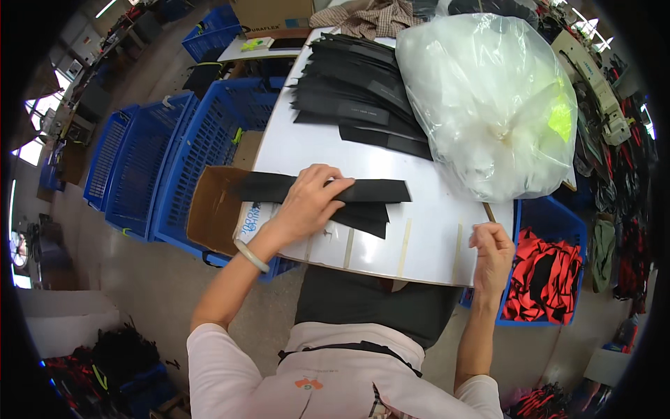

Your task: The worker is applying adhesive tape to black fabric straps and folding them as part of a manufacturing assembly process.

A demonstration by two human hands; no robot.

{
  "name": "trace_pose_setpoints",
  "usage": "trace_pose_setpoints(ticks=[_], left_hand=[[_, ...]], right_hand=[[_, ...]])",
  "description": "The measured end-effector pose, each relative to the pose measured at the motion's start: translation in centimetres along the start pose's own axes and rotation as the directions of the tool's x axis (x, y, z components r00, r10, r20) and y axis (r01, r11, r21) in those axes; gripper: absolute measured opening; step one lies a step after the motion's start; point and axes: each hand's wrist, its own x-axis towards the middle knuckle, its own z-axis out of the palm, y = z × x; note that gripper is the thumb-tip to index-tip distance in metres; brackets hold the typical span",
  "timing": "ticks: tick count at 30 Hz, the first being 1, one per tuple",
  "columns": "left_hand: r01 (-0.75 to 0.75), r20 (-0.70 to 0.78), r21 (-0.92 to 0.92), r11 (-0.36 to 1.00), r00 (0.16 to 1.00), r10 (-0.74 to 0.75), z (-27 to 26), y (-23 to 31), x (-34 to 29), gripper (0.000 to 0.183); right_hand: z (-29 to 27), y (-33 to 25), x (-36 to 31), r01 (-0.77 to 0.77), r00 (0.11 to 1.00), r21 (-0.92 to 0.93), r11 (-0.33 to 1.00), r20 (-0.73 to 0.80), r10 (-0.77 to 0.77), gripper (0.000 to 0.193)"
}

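My left hand [312,200] is closed on a black fabric strip [380,190] near the table's front left. Beneath that strip, a second black piece [368,218] lies at an angle on the white tabletop. My right hand [494,253] is raised at the table's right front edge, its fingers curled in together. A thin brown stick-like thing [489,211] shows just above those fingers; whether they hold it cannot be made out. Farther back lies a fanned stack of black strips [356,84], some with small labels.
A big clear plastic bag [481,105] with white contents fills the table's right side. An open cardboard box [213,209] sits against the left edge, beside blue crates [174,202]. At the right, a blue bin [551,216] holds red and black pieces [541,279].
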Motion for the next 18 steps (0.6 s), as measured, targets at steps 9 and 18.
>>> trace_pose_setpoints(ticks=[9,18], left_hand=[[-0.068,0.002,0.131,0.989,0.998,0.068,1.7,-3.0,-3.5,0.043],[-0.095,-0.057,0.178,0.979,0.993,0.107,2.2,-3.1,-4.0,0.042]], right_hand=[[12.2,5.2,9.9,0.682,0.723,-0.594,0.426,0.465,-0.511,0.017],[14.0,10.6,14.1,0.767,0.556,-0.641,-0.004,0.669,-0.493,0.014]])
